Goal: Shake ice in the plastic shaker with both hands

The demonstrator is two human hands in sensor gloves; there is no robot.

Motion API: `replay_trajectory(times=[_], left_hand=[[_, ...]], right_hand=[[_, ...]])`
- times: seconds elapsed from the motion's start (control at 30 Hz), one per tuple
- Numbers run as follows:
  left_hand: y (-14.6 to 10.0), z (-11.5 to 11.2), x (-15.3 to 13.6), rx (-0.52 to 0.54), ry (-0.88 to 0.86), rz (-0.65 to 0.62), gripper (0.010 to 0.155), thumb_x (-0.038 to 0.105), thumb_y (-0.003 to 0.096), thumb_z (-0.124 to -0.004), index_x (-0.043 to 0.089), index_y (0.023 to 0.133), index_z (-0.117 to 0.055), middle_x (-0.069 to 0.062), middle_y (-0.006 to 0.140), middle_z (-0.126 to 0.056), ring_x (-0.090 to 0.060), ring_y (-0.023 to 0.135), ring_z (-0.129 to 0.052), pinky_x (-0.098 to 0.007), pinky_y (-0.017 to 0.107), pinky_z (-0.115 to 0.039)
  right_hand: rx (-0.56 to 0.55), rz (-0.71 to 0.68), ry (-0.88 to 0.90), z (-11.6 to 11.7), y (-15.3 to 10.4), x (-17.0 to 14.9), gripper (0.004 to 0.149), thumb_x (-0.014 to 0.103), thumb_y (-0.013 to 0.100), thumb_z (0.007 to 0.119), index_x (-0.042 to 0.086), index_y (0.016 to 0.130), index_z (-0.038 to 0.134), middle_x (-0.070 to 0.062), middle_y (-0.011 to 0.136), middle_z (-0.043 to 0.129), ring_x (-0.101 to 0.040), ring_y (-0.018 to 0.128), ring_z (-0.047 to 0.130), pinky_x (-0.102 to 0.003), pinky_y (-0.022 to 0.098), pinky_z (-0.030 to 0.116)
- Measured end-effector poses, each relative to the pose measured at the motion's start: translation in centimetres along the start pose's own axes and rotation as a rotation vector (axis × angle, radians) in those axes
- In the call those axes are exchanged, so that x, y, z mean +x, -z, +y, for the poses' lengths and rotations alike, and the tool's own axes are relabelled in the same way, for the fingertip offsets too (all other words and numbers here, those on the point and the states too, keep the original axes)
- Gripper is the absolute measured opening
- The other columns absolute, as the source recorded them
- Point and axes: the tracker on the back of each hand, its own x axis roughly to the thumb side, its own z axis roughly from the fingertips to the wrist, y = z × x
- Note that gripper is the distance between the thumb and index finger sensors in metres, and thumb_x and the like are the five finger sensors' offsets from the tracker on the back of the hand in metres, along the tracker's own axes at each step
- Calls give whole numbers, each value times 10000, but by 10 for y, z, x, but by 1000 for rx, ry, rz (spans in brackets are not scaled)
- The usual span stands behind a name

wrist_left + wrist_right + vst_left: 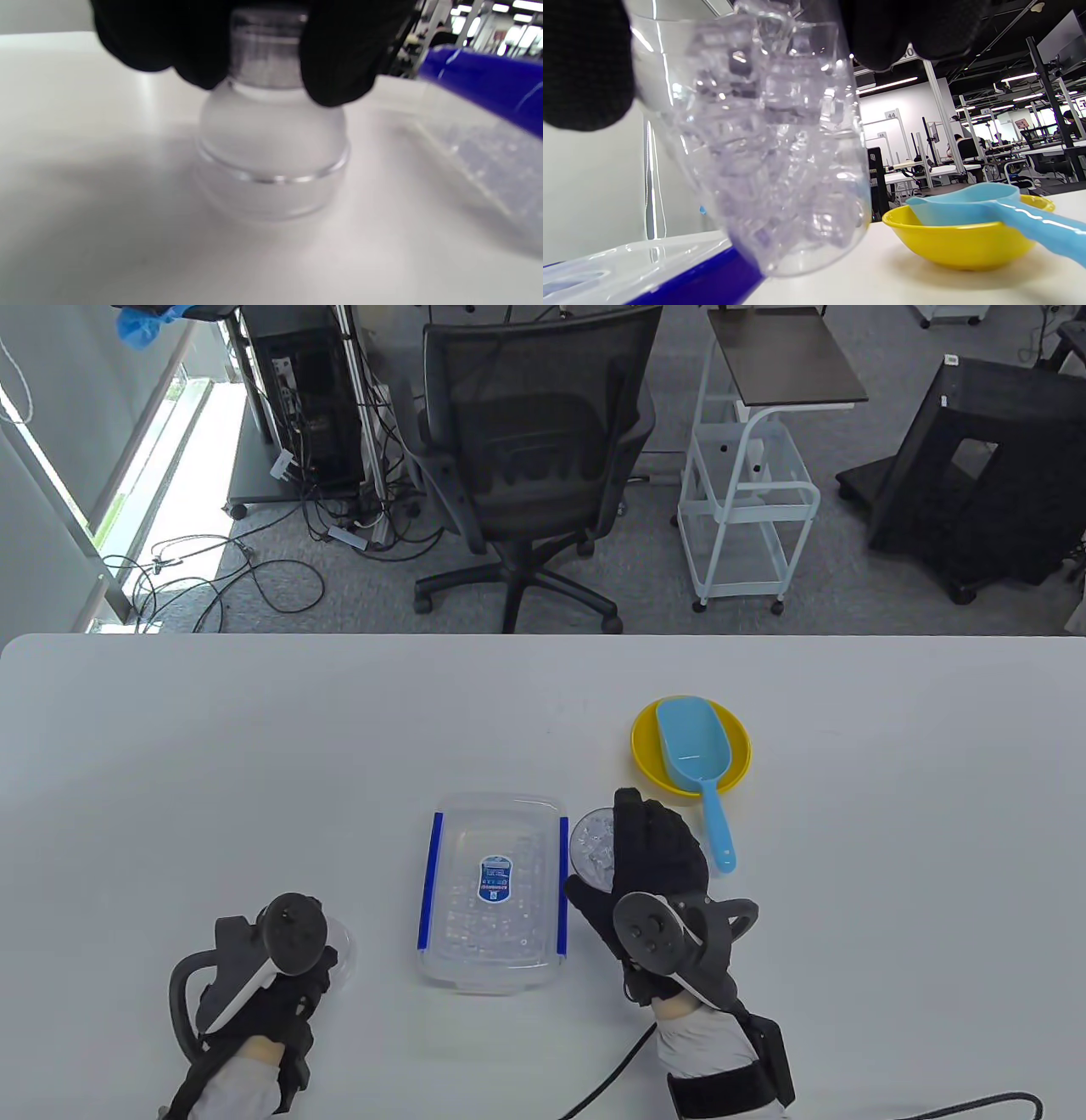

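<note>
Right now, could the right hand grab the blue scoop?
Probably not yet. The right hand already grips the shaker cup full of ice, so its grip is taken. The blue scoop lies in the yellow bowl just beside it, nothing between.

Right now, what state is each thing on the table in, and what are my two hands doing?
Clear plastic shaker cup: filled with ice, uncapped, tilted, off the table.
Frosted dome-shaped shaker lid: standing on the table.
Clear plastic ice box with blue clips: lid on.
Light blue plastic scoop: empty, resting in the yellow bowl.
Left hand: grip on the lid's top.
Right hand: grip around the cup.
</note>
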Motion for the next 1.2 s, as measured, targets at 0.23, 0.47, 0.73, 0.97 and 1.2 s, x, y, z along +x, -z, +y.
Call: replay_trajectory(times=[0.23, 0.47, 0.73, 0.97, 1.2], left_hand=[[-13, 67, 33, 257, -252, -255, 638, 263, 604, -852, 207, 1177, -577, -232, 1194, -566, -461, 937, -679, -737, 695, -605], [-26, 76, 72, 241, -726, -591, 656, 256, 620, -829, 192, 1201, -531, -256, 1198, -537, -469, 941, -650, -745, 699, -584], [-15, 45, 83, 98, -875, -696, 679, 293, 629, -812, 136, 1210, -497, -311, 1164, -553, -461, 904, -677, -735, 690, -601], [-15, 34, 87, 146, -922, -788, 838, 460, 631, -831, 198, 1244, -323, -136, 1201, -512, -348, 967, -592, -742, 734, -529], [-7, 6, 102, -234, -1221, -918, 1081, 667, 616, -782, 158, 1242, -64, -249, 1286, -293, -661, 1089, -250, -877, 650, -443]], right_hand=[[-73, -75, 12, -11, 1, 15, 1082, 568, 316, 987, 55, 1054, 386, -297, 992, 608, -537, 868, 711, -670, 600, 665], [-84, -204, 16, -14, -2, 40, 1089, 590, 312, 974, 49, 1052, 385, -287, 990, 623, -521, 865, 735, -660, 595, 682], [-41, -297, 112, -5, -7, 60, 1127, 603, 302, 962, 34, 1046, 333, -267, 990, 627, -504, 867, 747, -646, 598, 695], [-69, -302, 193, -9, -10, 61, 1142, 617, 296, 960, 33, 1040, 320, -255, 964, 661, -494, 843, 777, -634, 591, 715], [-116, -417, 418, -21, -10, 61, 1148, 594, 275, 971, 63, 1042, 301, -227, 978, 657, -482, 856, 771, -696, 634, 637]])
